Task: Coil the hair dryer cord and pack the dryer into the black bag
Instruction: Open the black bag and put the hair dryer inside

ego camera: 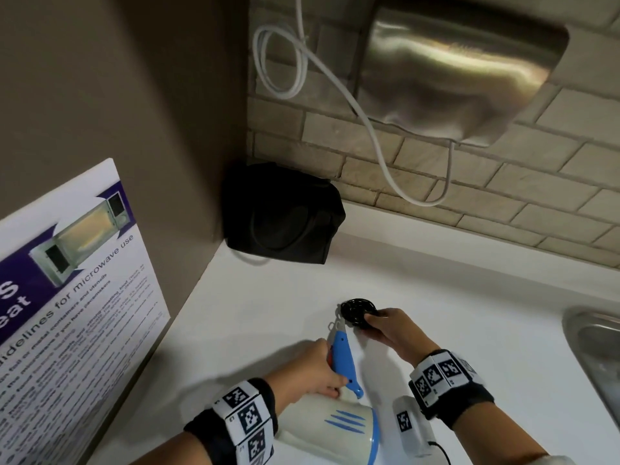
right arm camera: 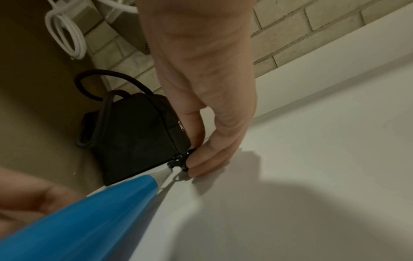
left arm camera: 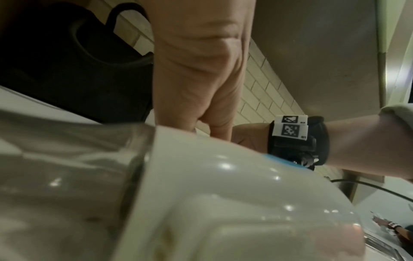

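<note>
A white hair dryer (ego camera: 330,422) with a blue handle (ego camera: 345,359) lies on the white counter (ego camera: 469,313); its body fills the left wrist view (left arm camera: 223,203). My left hand (ego camera: 313,374) grips the handle near the body. The black cord (ego camera: 356,311) is wound into a small coil at the handle's end, and my right hand (ego camera: 391,328) pinches that coil (right arm camera: 181,159) against the counter. The black bag (ego camera: 285,213) stands in the back corner, apart from both hands, also in the right wrist view (right arm camera: 134,134).
A steel hand dryer (ego camera: 463,65) with a looped white cable (ego camera: 285,62) hangs on the brick wall above. A microwave poster (ego camera: 67,297) covers the left wall. A steel sink (ego camera: 593,357) sits at the counter's right edge.
</note>
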Demonstrator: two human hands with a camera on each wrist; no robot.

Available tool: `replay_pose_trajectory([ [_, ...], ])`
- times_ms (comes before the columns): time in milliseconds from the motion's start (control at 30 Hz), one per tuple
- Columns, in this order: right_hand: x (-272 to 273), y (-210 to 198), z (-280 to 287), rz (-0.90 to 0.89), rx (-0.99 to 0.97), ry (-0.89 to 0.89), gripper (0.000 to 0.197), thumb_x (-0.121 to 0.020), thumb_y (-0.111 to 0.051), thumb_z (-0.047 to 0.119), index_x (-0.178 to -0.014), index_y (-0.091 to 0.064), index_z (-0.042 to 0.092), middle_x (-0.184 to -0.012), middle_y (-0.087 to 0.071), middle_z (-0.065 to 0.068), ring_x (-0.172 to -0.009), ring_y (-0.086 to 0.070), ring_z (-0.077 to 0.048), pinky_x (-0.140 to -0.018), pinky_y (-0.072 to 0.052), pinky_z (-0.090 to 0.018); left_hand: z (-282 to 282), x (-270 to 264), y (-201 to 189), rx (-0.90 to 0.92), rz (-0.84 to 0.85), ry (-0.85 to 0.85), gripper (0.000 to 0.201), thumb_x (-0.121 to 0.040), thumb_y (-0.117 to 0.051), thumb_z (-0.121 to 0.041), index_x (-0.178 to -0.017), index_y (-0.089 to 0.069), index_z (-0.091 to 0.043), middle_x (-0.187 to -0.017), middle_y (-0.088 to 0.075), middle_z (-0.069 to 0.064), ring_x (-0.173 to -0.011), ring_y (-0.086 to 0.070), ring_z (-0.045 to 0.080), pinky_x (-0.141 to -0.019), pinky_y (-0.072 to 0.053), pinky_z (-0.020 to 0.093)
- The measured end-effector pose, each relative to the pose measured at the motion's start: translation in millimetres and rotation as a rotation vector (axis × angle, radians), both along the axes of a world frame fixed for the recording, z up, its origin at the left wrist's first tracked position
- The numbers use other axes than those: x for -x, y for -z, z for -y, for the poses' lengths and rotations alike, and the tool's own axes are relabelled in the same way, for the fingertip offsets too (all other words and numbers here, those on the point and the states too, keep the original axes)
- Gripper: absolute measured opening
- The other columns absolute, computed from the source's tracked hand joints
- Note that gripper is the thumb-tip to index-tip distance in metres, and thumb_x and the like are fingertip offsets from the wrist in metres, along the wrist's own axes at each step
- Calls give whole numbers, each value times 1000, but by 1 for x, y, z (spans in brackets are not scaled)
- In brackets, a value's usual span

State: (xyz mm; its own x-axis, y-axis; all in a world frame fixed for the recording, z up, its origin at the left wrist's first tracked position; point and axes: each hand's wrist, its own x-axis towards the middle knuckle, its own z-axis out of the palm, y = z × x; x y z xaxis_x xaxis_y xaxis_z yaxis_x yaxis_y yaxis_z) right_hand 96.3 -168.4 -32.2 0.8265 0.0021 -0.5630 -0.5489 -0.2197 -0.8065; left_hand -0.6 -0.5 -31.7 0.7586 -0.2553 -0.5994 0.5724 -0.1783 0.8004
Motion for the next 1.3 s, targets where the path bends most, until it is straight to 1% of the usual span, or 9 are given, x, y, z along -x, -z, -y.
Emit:
replay_pose_trajectory([
  [167,1,-3,8,73,375,-132,35,-88,-61,10,-122,-52,6,-89,-67,-11,-64,-69,-17,-49,-54,-18,4,1,1,-13,14,-25,39,-82,-68,-4,-109,-42,-13,-97,-53,1,-98,-67,27,-86,-57,35],
  [400,13,-27,11,214,645,-277,31,-92,-54,22,-121,-52,14,-76,-66,-3,-57,-59,-14,-56,-49,-22,-16,7,-3,-15,88,-64,51,-88,-63,-12,-132,-39,-8,-104,-52,0,-81,-63,16,-73,-55,18],
  [500,24,-43,-4,315,757,-431,25,-92,-50,22,-113,-59,10,-82,-68,-7,-60,-58,-16,-61,-47,-26,-32,13,-7,-29,147,-84,45,-87,-65,-16,-128,-46,-10,-122,-51,11,-92,-63,21,-79,-56,22],
  [600,34,-53,-28,389,794,-625,23,-91,-46,16,-105,-63,7,-92,-69,-10,-71,-58,-20,-73,-51,-34,-51,21,-6,-41,209,-121,36,-85,-67,-18,-119,-54,-15,-117,-55,8,-95,-64,21,-84,-57,28],
  [733,34,-58,-61,509,761,-790,25,-93,-49,24,-116,-59,20,-92,-69,1,-82,-63,-16,-80,-50,-29,-82,36,0,-96,254,-191,30,-84,-67,-20,-112,-59,-21,-111,-59,2,-96,-66,24,-85,-57,33],
  [867,14,-64,-90,727,774,-730,47,-92,-55,29,-137,-41,20,-117,-54,-8,-97,-63,-23,-84,-46,-26,-104,49,5,-114,278,-281,24,-80,-70,-18,-101,-61,-23,-106,-61,5,-99,-65,31,-82,-54,35],
  [1067,-46,-73,-117,918,793,-462,75,-83,-65,15,-146,-25,9,-133,-34,-26,-110,-49,-45,-97,-44,-44,-121,63,3,-172,311,-358,29,-66,-71,-28,-94,-64,-29,-100,-65,-1,-94,-66,28,-86,-54,40],
  [1200,-74,-73,-128,898,967,-442,75,-84,-59,15,-148,-22,14,-148,-25,-21,-112,-46,-50,-94,-43,-52,-128,67,3,-195,340,-377,21,-80,-70,-17,-96,-64,-29,-100,-66,0,-95,-65,24,-84,-54,38],
  [1300,-82,-72,-132,909,1040,-454,63,-86,-55,14,-145,-32,20,-143,-38,-16,-105,-51,-45,-88,-47,-48,-131,70,-3,-189,354,-393,26,-71,-64,-27,-97,-65,-26,-91,-69,-1,-84,-65,22,-79,-54,39],
])
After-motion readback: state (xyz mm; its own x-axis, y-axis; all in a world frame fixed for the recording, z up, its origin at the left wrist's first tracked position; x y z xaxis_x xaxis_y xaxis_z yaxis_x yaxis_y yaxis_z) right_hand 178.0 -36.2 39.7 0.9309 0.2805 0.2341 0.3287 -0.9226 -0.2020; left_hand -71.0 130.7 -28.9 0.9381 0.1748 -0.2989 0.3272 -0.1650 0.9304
